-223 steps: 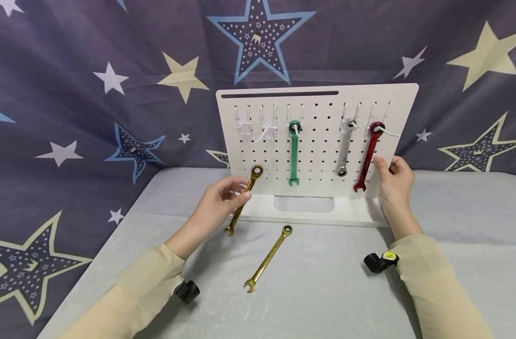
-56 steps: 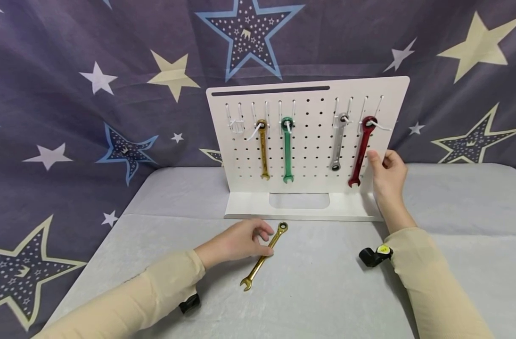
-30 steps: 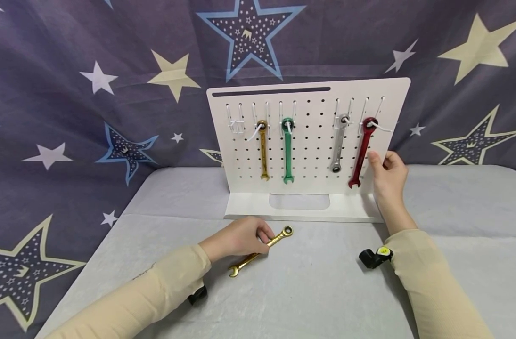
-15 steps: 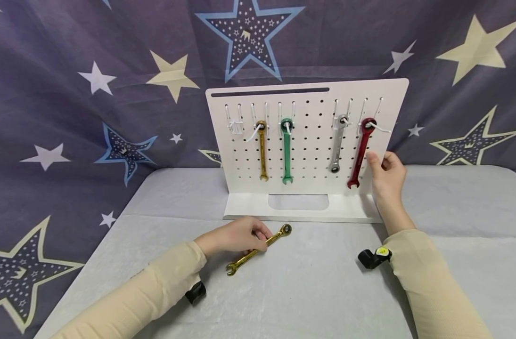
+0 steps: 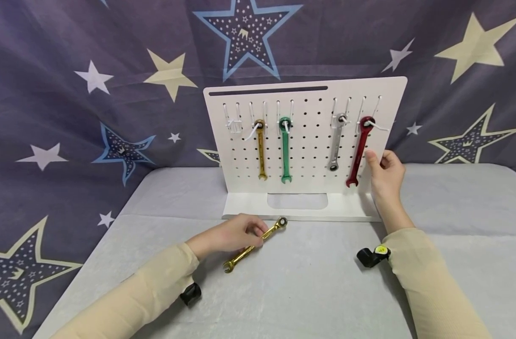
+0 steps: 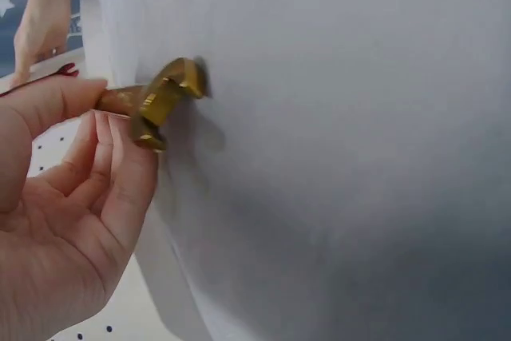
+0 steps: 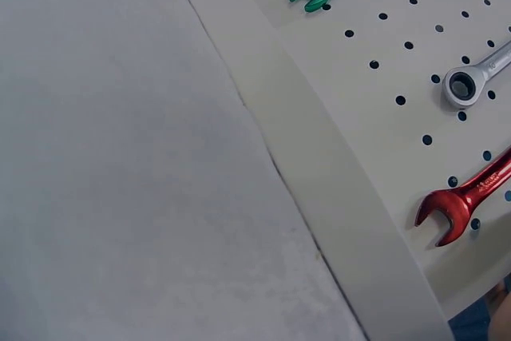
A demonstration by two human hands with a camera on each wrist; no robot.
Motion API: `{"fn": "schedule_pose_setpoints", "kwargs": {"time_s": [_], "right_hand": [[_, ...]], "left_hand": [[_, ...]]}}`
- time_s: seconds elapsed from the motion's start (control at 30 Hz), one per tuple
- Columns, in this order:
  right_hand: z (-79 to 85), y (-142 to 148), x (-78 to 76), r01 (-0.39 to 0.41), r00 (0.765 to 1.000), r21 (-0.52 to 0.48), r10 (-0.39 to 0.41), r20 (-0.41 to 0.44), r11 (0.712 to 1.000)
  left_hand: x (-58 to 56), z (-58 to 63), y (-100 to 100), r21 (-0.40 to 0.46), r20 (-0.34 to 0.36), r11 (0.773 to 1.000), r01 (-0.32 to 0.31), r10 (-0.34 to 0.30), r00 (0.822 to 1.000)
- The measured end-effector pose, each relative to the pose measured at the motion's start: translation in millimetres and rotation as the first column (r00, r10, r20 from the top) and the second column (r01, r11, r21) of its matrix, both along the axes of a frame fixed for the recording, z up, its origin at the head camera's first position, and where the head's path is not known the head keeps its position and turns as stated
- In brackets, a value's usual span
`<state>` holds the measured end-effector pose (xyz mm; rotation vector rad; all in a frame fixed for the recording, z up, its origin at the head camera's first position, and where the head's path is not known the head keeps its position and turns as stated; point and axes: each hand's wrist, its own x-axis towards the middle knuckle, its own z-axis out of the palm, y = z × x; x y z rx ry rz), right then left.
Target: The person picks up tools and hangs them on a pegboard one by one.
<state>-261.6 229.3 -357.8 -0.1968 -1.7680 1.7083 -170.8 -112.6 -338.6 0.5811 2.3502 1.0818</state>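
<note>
My left hand (image 5: 236, 234) pinches a gold ratcheting combination wrench (image 5: 242, 255) by its shaft, between thumb and fingers. The wrench slants just in front of the board's base, ring end to the upper right; its open end (image 6: 160, 105) faces the left wrist camera. With the thumb in front and the fingers behind, my right hand (image 5: 386, 179) grips the right edge of a white pegboard (image 5: 313, 162). On its hooks hang another gold wrench (image 5: 261, 150), a green wrench (image 5: 285, 153), a silver wrench (image 5: 336, 143) and a red wrench (image 5: 359, 153).
The leftmost hook (image 5: 234, 125) carries no wrench. The pegboard's flat base (image 5: 245, 205) rests on a grey cloth-covered table (image 5: 308, 282). Behind hangs a dark curtain (image 5: 130, 37) with stars. Black wrist cameras sit at both cuffs.
The gold wrench held by my left hand earliest now hangs on the second hook. Since then that hand has picked up the other gold wrench and turned it. My right hand stays on the board.
</note>
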Motion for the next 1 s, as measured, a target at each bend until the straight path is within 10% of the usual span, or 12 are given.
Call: {"fn": "schedule_pose_setpoints", "kwargs": {"time_s": [0.5,1.0], "right_hand": [[2.5,0,-1.4,-0.01,1.0,0.001,0.01,-0.005,1.0],[-0.3,1,-2.0,-0.02,1.0,-0.012,0.02,0.013,1.0]], "left_hand": [[-1.6,14.3,-4,0.084,-0.133,0.992,-0.096,0.106,0.985],[-0.7,25.9,-9,0.237,-0.231,0.922,-0.307,0.361,0.904]]}}
